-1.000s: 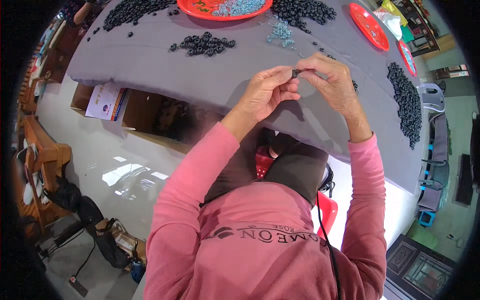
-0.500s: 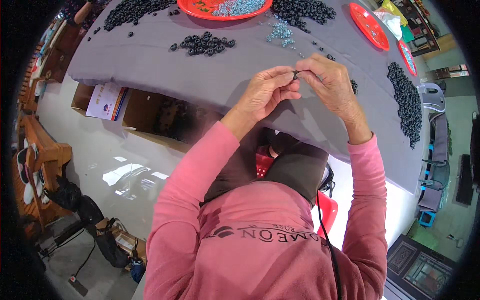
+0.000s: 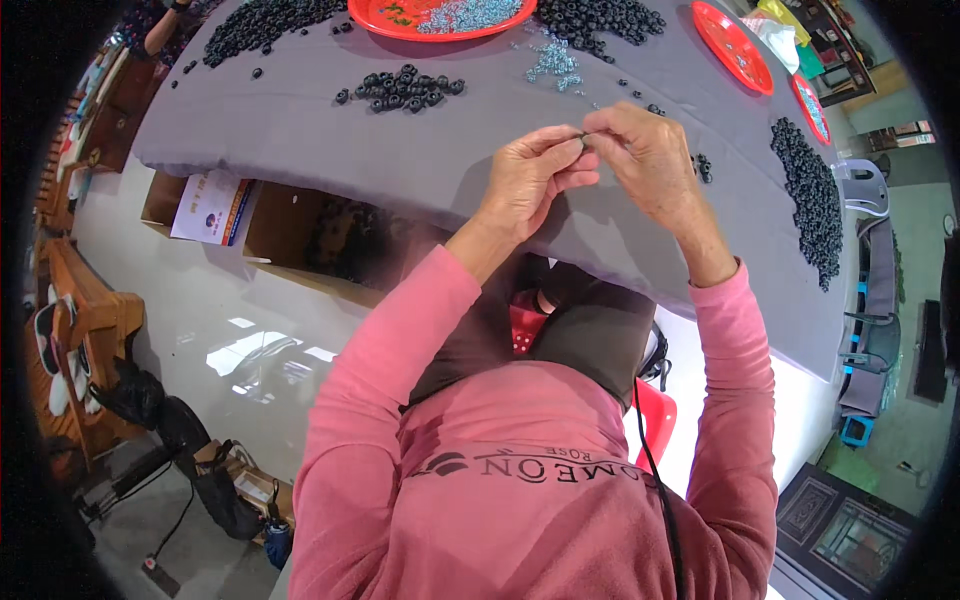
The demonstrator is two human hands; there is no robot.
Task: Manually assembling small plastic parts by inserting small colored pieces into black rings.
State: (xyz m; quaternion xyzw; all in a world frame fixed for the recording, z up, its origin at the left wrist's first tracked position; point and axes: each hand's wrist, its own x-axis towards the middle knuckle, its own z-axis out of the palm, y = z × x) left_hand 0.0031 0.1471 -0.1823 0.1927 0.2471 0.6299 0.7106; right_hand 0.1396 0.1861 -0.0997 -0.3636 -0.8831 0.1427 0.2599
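- The left hand [image 3: 530, 175] and right hand [image 3: 645, 155] meet fingertip to fingertip above the grey-covered desk [image 3: 300, 130], both pinched on one small dark ring [image 3: 585, 136] held between them; it is too small to tell more.
- Just beyond the left hand lies a small heap of black rings [image 3: 405, 87]; nothing lies between it and the hands.
- Further out past the hands sits a red tray [image 3: 440, 18] with pale blue pieces in it, and a scatter of pale blue beads [image 3: 555, 62] lies just in front of it.
- Another pile of black rings [image 3: 600, 15] lies beside that tray, and a few loose ones [image 3: 700, 165] lie just right of the right hand.
- Far to the right a long band of black rings [image 3: 815, 195] runs along the desk's edge, with two more red plates [image 3: 735, 45] beyond it.
- The desk's near edge passes just under the wrists; bare cloth lies to the left of the left hand.
- Below that edge stand open cardboard boxes [image 3: 300, 225] on the floor.
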